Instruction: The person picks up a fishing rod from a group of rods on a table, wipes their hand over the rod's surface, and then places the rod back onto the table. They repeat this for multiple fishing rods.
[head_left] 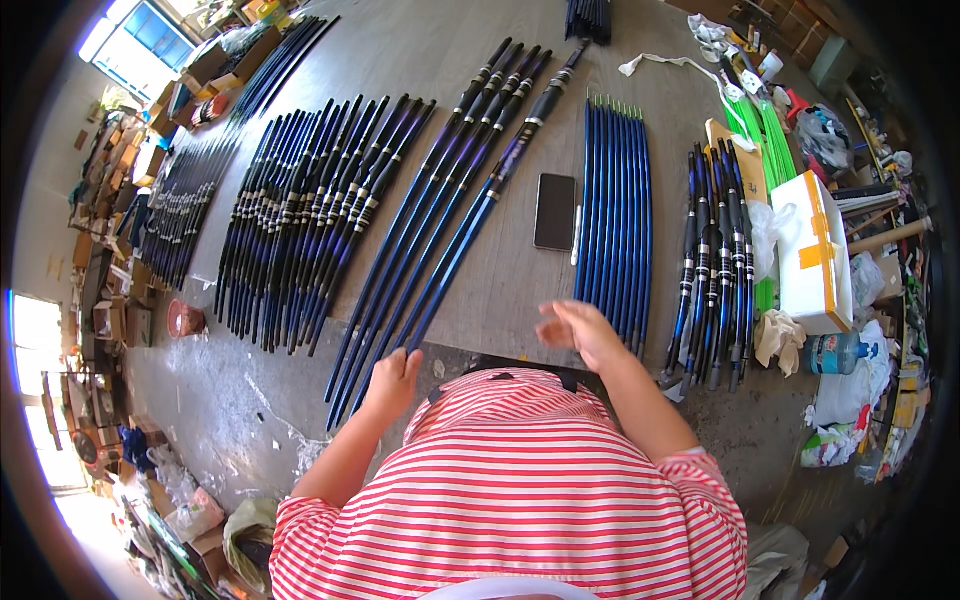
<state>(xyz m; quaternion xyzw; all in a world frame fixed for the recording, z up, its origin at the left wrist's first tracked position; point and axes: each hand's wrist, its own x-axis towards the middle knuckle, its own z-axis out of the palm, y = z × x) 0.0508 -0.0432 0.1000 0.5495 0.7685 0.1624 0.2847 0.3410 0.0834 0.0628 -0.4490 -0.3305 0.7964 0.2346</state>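
My left hand is closed at the lower end of a blue and black fishing rod, which slants up and away to the right across the table. Beside it on the left lie several similar rods, their lower ends jutting past the table's near edge. My right hand hovers over the near edge with its fingers apart and nothing in it. Just beyond that hand is a row of slim blue rod sections with greenish tips. A black phone lies left of this row.
Many dark rods cover the left of the grey table. Another rod bundle lies at the right, near a white foam box with yellow tape. A water jug is beyond the right edge; a reddish bucket stands left.
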